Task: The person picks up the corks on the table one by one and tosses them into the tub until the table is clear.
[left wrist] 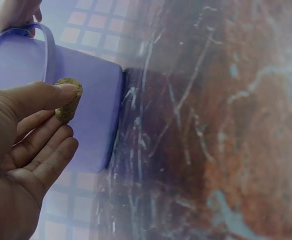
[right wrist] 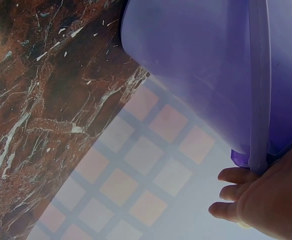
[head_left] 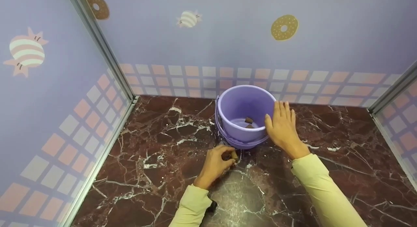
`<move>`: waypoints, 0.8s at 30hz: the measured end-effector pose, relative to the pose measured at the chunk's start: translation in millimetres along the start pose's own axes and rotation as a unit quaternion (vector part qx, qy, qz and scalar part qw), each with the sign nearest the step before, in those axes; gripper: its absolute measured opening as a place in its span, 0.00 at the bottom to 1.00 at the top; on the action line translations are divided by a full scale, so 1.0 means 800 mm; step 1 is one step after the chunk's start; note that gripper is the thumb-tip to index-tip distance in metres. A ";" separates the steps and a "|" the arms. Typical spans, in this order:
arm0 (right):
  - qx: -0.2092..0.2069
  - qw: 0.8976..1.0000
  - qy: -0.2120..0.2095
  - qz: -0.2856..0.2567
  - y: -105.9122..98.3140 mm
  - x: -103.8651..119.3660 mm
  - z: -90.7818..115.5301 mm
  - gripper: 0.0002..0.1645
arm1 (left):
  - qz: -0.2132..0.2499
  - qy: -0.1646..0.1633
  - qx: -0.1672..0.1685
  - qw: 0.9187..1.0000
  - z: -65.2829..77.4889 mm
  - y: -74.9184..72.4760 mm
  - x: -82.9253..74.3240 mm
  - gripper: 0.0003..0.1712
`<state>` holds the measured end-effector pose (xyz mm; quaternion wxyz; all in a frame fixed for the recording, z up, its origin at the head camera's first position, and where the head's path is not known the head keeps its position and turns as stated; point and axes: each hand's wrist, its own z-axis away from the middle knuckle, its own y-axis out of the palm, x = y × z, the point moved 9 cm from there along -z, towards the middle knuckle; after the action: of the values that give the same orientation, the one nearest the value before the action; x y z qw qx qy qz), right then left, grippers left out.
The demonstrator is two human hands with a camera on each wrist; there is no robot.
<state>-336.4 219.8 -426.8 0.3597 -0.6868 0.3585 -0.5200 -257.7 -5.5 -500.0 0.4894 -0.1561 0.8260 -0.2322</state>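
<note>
A purple bucket [head_left: 244,135] stands upright on a dark red marbled floor, its handle [head_left: 224,131] hanging down at the near side. In front of it, my left hand [head_left: 216,160] pinches a small speckled brown cork [left wrist: 68,101] between thumb and fingers. The other fingers of that hand are spread loosely below the cork. My right hand [head_left: 282,127] rests on the right side of the bucket's rim with its fingers fairly straight. From the right wrist view, those fingers [right wrist: 231,192] lie beside the handle's pivot. Small brown pieces [head_left: 249,120] lie on the bucket's bottom.
Behind the bucket rises a lilac wall [head_left: 228,41] with a band of pink and white squares and painted sweets. Grey metal strips [head_left: 104,51] edge the side panels at left and right. The marbled floor [head_left: 146,188] extends around the bucket.
</note>
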 end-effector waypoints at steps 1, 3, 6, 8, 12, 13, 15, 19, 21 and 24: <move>-0.001 1.000 -0.001 0.001 0.000 0.000 0.000 0.43 | -0.002 0.002 -0.003 1.000 0.000 -0.002 -0.002 0.19; -0.004 1.000 -0.002 0.001 -0.001 0.001 0.000 0.43 | -0.002 0.004 -0.007 1.000 -0.001 -0.005 -0.004 0.19; -0.005 1.000 -0.003 0.001 -0.001 0.001 0.000 0.43 | 0.001 0.006 -0.013 1.000 -0.002 -0.010 -0.008 0.19; -0.005 1.000 -0.003 0.001 -0.001 0.000 0.000 0.43 | -0.001 0.007 -0.018 1.000 -0.003 -0.013 -0.010 0.19; 0.001 1.000 0.001 0.002 0.000 -0.001 -0.001 0.42 | 0.000 0.009 -0.025 1.000 -0.005 -0.020 -0.017 0.21; 0.003 1.000 0.002 0.003 0.000 -0.001 -0.001 0.42 | 0.002 0.009 -0.026 1.000 -0.006 -0.022 -0.018 0.21; 0.005 1.000 0.003 0.003 0.001 -0.001 -0.001 0.42 | 0.006 0.009 -0.026 1.000 -0.008 -0.025 -0.021 0.21; 0.004 1.000 0.003 0.000 0.001 0.000 -0.002 0.42 | 0.007 0.013 -0.026 1.000 -0.012 -0.033 -0.027 0.21; 0.004 1.000 0.003 -0.001 0.001 0.000 -0.001 0.42 | 0.008 0.018 -0.029 0.999 -0.013 -0.036 -0.030 0.21; 0.005 1.000 0.003 -0.002 0.001 0.000 -0.001 0.42 | 0.010 0.023 -0.033 0.999 -0.015 -0.042 -0.035 0.20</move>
<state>-337.0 219.6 -427.1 0.3611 -0.6843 0.3558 -0.5241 -253.9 -17.5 -456.5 0.4670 -0.1581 0.8458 -0.2037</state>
